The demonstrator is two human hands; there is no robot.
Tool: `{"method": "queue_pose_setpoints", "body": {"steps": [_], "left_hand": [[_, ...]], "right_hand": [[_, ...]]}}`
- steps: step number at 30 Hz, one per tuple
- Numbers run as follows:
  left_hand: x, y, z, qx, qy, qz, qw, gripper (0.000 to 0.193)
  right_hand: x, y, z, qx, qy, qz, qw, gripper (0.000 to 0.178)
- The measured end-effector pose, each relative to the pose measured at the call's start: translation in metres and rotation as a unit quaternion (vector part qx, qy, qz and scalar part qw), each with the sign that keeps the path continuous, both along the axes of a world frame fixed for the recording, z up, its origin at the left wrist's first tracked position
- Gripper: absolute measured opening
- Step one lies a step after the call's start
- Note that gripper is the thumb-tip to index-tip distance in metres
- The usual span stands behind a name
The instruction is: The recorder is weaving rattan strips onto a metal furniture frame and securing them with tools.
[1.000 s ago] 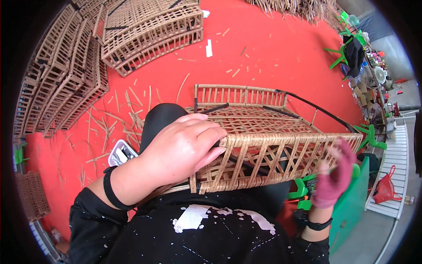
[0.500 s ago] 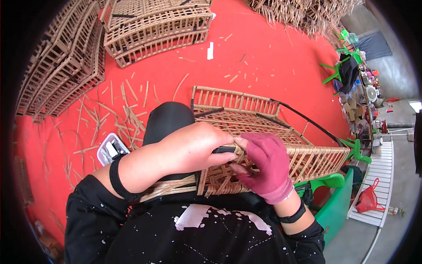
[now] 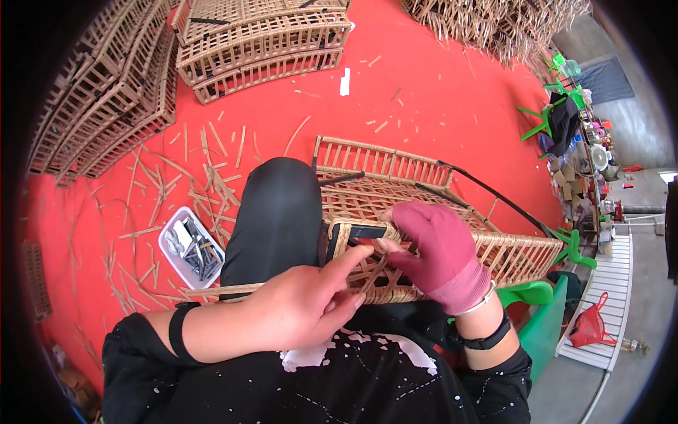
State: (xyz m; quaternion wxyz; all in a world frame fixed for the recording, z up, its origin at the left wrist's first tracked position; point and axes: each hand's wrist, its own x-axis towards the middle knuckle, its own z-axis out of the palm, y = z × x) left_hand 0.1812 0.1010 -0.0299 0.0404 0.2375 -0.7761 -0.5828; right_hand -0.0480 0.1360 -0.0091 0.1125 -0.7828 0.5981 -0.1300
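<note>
A woven rattan basket frame [image 3: 395, 169] lies across my lap, with black-wrapped bars along its sides. Its near left corner carries a short black bar [image 3: 367, 232] partly bound with rattan. My right hand [image 3: 441, 258], in a magenta glove with bare fingertips, closes on the rim beside that bar. Below and left of it is my bare left hand [image 3: 318, 300], its forefinger extended toward the corner. A thin rattan strip [image 3: 376, 272] slants from the right fingertips down to the left thumb; the exact pinch is partly hidden.
A white plastic tub [image 3: 167, 244] of small tools stands left of my knee among scattered rattan offcuts [image 3: 212, 180]. Stacked rattan frames [image 3: 265, 74] fill the upper left. A rattan bundle [image 3: 487, 32] lies at the far edge. Green chairs [image 3: 575, 247] and a white slatted rack [image 3: 611, 311] are at the right.
My left hand has come away from the black bar, dropping down and left toward my body. My right hand remains at the corner. More of the bar and the tub show as the view shifts.
</note>
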Motion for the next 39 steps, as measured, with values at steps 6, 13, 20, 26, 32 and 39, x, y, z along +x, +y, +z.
{"method": "queue_pose_setpoints", "body": {"steps": [6,13,20,26,32,39], "left_hand": [[-0.014,0.015,-0.009,0.241,0.046,0.055,0.968,0.073],[-0.034,0.020,-0.015,0.275,0.030,0.076,0.958,0.063],[-0.041,0.019,-0.015,0.369,0.019,0.142,0.918,0.020],[-0.044,0.027,-0.020,0.249,0.025,0.192,0.949,0.012],[-0.039,0.034,-0.014,0.241,0.069,0.220,0.943,0.013],[-0.026,0.019,0.003,0.214,-0.012,0.143,0.966,0.019]], "right_hand": [[-0.006,-0.013,0.007,0.137,-0.095,-0.037,0.985,0.026],[-0.011,-0.019,0.013,0.353,-0.210,-0.063,0.910,0.022],[-0.014,-0.013,0.006,0.296,-0.234,-0.075,0.923,0.024],[-0.017,-0.007,-0.002,0.201,-0.229,-0.041,0.952,0.029],[-0.022,-0.007,-0.007,0.086,-0.164,0.041,0.982,0.020],[-0.025,-0.002,-0.007,0.117,-0.158,0.023,0.980,0.017]]}}
